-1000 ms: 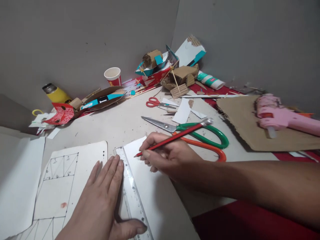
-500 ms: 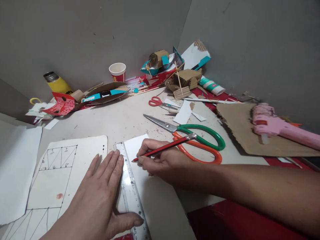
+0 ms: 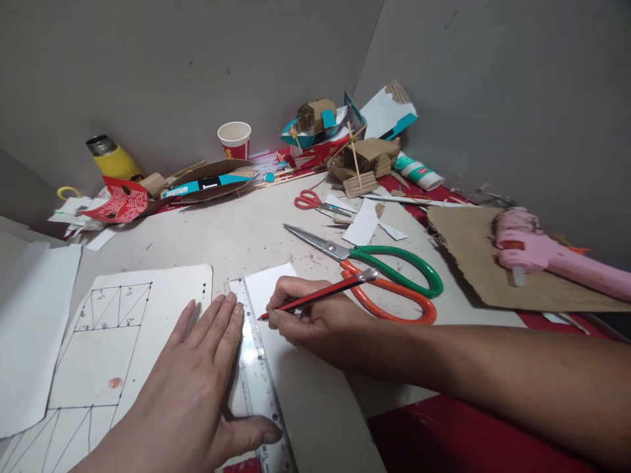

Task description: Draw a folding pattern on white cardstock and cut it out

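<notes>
Table (image 3: 231, 236) crowded with cardboard scraps along the wall. White card (image 3: 305, 387) lies near us, clear ruler (image 3: 256, 374) laid along its left edge. Our left hand (image 3: 192, 401) is spread flat, fingers and thumb pressing the ruler so it cannot slip. Our right hand (image 3: 315, 322) pinches the red pencil (image 3: 320, 297), tip at the ruler's edge, likely for a straight line. Against the earlier frame, the pencil lies lower and flatter; the ruler sits as before.
</notes>
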Demonstrator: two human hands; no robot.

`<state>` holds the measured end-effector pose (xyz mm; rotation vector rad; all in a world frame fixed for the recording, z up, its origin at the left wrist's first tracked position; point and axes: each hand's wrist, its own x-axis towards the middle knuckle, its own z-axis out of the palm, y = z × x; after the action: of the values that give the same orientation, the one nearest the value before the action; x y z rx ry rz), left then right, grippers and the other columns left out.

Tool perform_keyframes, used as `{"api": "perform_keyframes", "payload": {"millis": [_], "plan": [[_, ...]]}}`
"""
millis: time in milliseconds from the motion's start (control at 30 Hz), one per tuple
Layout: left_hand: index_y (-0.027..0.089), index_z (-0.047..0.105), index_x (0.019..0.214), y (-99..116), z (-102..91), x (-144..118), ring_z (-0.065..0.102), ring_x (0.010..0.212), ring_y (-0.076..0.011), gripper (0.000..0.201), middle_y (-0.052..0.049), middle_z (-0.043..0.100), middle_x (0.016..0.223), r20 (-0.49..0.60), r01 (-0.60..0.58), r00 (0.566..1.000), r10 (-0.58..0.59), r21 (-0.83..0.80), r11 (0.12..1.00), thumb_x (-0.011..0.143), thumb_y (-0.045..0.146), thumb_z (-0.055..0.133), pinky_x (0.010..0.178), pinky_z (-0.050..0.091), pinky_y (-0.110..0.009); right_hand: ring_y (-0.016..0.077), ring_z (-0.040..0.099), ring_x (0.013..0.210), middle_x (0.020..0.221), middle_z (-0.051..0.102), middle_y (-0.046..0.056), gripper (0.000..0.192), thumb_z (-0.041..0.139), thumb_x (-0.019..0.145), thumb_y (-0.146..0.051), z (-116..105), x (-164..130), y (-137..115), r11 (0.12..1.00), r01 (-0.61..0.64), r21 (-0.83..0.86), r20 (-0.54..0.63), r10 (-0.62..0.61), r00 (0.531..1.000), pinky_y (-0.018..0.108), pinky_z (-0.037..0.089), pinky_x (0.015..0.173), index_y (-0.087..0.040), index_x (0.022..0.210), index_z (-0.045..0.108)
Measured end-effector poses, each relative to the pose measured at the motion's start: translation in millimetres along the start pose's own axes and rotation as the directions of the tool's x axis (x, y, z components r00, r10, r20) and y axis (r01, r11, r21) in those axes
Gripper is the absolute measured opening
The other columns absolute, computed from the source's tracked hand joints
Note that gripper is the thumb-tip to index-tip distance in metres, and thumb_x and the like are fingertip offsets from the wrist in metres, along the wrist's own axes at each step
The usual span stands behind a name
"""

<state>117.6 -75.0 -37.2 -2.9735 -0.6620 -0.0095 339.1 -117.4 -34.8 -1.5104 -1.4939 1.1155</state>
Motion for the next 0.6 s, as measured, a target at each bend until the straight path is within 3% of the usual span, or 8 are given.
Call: {"api": "perform_keyframes", "payload": {"millis": [167, 400, 600], "plan": [[0.008, 0.023, 0.153, -0.6, 0.7, -1.1, 0.04, 0.138, -0.0381, 0.116, -0.023, 0.039, 0.151, 0.007, 0.012, 1.0, -0.012, -0.023, 1.0, 0.07, 0.084, 0.052, 0.111, 0.031, -0.058, 0.0108, 0.043, 0.06, 0.065, 0.051, -0.005, 0.01, 0.054, 0.082, -0.016, 0.6, 1.2, 0.7, 1.0, 0.009, -0.023, 0.005, -0.009, 1.0, 0.024, 0.035, 0.057, -0.021, 0.074, 0.053], [0.004, 0.029, 0.15, 0.7, -1.2, 1.2, 0.042, 0.137, -0.0386, 0.116, -0.026, 0.042, 0.149, 0.005, 0.005, 1.0, -0.005, -0.005, 1.0, 0.069, 0.084, 0.053, 0.109, 0.034, -0.058, 0.0119, 0.046, 0.064, 0.068, 0.054, -0.004, 0.01, 0.055, 0.082, -0.016, 1.4, 0.0, 0.1, 0.999, -0.001, -0.035, 0.008, 0.001, 1.0, 0.024, 0.037, 0.06, -0.02, 0.074, 0.054], [0.006, 0.025, 0.152, 1.3, -2.1, 0.6, 0.037, 0.141, -0.0352, 0.117, -0.023, 0.037, 0.153, 0.02, 0.025, 1.0, -0.024, -0.052, 0.998, 0.068, 0.08, 0.059, 0.116, 0.026, -0.053, 0.0129, 0.045, 0.064, 0.066, 0.052, -0.004, 0.01, 0.055, 0.083, -0.019, 4.0, 0.4, -1.8, 0.999, -0.032, -0.021, -0.002, 0.031, 1.0, 0.025, 0.037, 0.06, -0.021, 0.073, 0.052]]}}
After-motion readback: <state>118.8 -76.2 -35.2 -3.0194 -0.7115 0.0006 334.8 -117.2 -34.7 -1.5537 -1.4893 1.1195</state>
